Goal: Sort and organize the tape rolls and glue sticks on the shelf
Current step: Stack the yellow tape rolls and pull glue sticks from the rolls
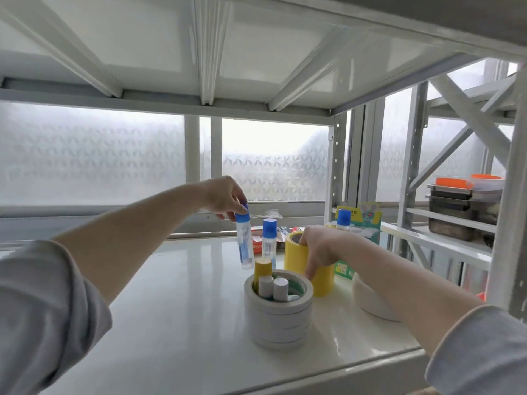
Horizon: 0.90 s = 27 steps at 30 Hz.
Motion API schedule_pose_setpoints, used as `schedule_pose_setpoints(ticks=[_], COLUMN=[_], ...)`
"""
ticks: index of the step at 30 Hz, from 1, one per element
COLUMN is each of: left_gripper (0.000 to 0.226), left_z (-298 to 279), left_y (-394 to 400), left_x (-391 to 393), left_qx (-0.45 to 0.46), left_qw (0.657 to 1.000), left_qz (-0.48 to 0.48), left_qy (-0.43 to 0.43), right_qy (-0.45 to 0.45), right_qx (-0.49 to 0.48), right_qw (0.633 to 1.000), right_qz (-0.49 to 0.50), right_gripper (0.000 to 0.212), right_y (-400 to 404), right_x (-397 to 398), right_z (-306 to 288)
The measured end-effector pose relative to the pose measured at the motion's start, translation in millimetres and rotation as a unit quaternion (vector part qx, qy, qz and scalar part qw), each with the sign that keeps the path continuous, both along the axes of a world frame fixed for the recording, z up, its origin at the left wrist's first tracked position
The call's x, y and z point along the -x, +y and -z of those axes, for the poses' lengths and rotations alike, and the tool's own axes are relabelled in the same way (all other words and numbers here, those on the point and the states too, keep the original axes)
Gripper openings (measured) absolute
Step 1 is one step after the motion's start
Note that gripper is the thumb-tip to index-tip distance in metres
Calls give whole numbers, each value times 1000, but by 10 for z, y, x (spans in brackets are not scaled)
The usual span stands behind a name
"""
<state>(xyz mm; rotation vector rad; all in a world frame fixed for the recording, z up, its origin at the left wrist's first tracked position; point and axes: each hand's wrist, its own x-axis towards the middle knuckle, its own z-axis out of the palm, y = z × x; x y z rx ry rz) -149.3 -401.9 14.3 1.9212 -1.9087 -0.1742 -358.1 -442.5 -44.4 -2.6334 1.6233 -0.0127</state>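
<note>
Glue, in a clear plastic stick with a blue cap (244,240), is pinched at the cap by the left hand (221,196) above the stacked white tape rolls (278,312) near the shelf's (176,295) front. Light, rigid and probably slippery, it is best gripped round the cap. The tall yellow tape roll (308,266), just behind, is clasped by the right hand (320,248), fingers (311,270) over its rim.
</note>
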Motion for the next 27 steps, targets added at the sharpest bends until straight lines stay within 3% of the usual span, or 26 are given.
schedule_pose_setpoints(ticks=[11, 16, 21, 27], left_gripper=[32, 47, 54, 54], left_z=[234, 122, -81, -211], left_y=[-84, 22, 287, 747], left_x=[190, 129, -94, -341], left_qx=[-23, -37, -24, -16], left_qw=[1000, 999, 999, 999], left_qz=[-6, -5, -19, -25], left_qy=[-17, -14, -14, -17], right_qy=[2, 6, -40, -89], right_qx=[2, 7, 43, 159], right_qw=[1000, 1000, 998, 983], right_qz=[-4, 4, 39, -33], right_gripper=[88, 86, 89, 100], right_y=[-35, -45, -4, 472], right_x=[2, 36, 199, 15], right_z=[16, -59, -550, -1319])
